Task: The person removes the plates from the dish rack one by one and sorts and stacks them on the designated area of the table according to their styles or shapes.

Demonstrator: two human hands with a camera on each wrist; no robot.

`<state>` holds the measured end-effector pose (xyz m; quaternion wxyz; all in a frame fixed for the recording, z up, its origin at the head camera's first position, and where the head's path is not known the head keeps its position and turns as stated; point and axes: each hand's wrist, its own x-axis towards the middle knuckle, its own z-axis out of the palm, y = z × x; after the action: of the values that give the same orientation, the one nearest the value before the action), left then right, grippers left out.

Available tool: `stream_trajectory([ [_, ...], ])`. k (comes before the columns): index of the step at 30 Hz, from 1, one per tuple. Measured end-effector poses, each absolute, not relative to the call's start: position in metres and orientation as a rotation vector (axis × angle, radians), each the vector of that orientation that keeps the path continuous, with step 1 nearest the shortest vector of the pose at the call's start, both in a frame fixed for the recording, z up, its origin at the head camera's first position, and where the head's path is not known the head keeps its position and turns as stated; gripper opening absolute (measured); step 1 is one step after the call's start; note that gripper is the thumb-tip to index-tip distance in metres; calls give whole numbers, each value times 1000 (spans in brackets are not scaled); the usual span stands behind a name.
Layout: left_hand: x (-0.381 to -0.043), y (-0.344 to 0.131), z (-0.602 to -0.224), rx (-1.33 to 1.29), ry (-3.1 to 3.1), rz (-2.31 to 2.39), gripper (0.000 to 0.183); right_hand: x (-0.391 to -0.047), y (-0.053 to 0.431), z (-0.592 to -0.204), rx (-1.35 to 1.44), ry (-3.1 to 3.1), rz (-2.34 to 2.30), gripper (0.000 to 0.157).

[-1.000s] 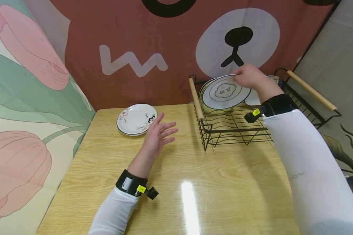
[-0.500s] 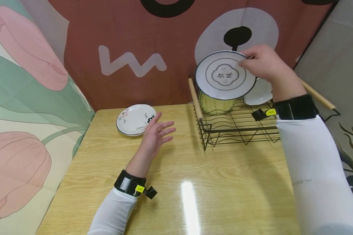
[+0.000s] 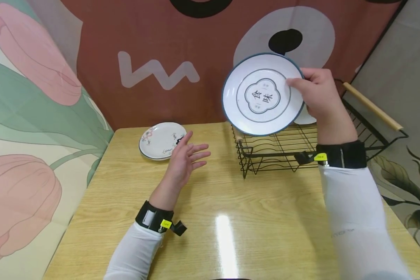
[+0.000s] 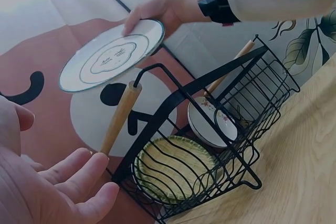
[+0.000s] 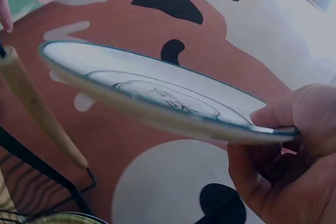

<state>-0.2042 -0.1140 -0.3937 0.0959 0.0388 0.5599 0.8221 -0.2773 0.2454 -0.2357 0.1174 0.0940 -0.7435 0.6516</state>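
My right hand (image 3: 316, 91) grips the right edge of a white plate (image 3: 262, 122) with a blue rim and printed characters, thumb on its face and fingers beneath. The plate is held tilted above the left part of a black wire dish rack (image 3: 283, 155). In the left wrist view, a yellow-green plate (image 4: 173, 166) and a white bowl-like dish (image 4: 207, 124) with small flowers stand in the rack. My left hand (image 3: 185, 161), fingers spread and holding nothing, hovers over the table beside another white plate (image 3: 157, 144) with a floral and black print.
The rack has wooden handles (image 3: 372, 107) at its ends and stands at the back right of the wooden table (image 3: 196, 241). A brown cloth with a bear face (image 3: 161, 31) hangs right behind. A grey cloth (image 3: 392, 58) hangs on the right.
My right hand has lifted the blue-rimmed plate up out of the rack and drawn it nearer, turning its face more towards the head camera. The left hand has barely moved.
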Motion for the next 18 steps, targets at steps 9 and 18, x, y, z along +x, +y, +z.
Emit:
stream_trajectory([
  [9,-194,-111,-385,168,1678,2418,53,-254,224,-279,267,-1912,2288,25],
  [18,-174,-105,-368,365,1662,2451,55,-230,198,-310,250,-1854,2433,38],
])
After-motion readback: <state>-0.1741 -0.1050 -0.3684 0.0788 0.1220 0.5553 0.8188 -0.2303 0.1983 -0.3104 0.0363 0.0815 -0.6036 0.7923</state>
